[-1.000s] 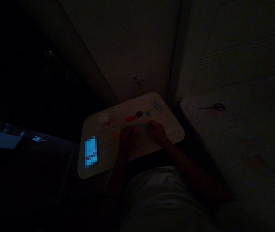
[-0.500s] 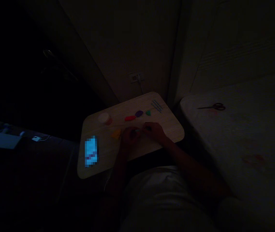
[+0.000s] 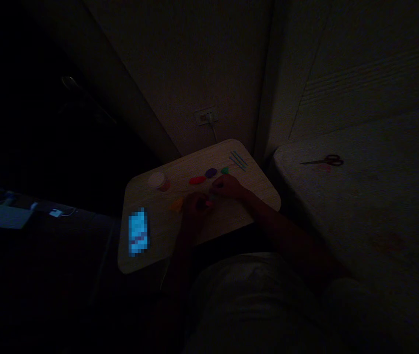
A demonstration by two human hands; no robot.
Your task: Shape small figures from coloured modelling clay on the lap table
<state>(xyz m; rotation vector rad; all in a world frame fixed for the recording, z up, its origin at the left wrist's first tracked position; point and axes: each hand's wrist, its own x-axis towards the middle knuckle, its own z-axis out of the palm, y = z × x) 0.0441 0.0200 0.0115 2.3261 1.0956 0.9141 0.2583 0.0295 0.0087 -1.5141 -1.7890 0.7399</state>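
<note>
In dim light, my left hand [image 3: 194, 206] is over the small table, fingers closed on a small pinkish-red piece [image 3: 208, 203] whose kind is unclear. My right hand [image 3: 228, 187] is just to its right and a little farther off, fingers pinched together; what they hold, if anything, is too dark to make out. An orange-yellow lump [image 3: 176, 204] touches or lies close beside my left hand. Beyond the hands lie a red lump [image 3: 196, 180], a purple one [image 3: 211, 173] and a green one [image 3: 225, 170], the green partly behind my right hand.
Thin sticks [image 3: 238, 161] lie at the table's [image 3: 157, 231] far right corner. A pale-lidded round tub [image 3: 157, 181] stands at the left, with a lit phone [image 3: 139, 232] nearer me. Scissors [image 3: 325, 161] rest on a pale bed-like surface at right. A plugged socket [image 3: 206, 116] is on the wall.
My right hand has moved slightly away from me and left, apart from my left hand, now partly covering the green lump. The pinkish-red piece now shows at my left fingers.
</note>
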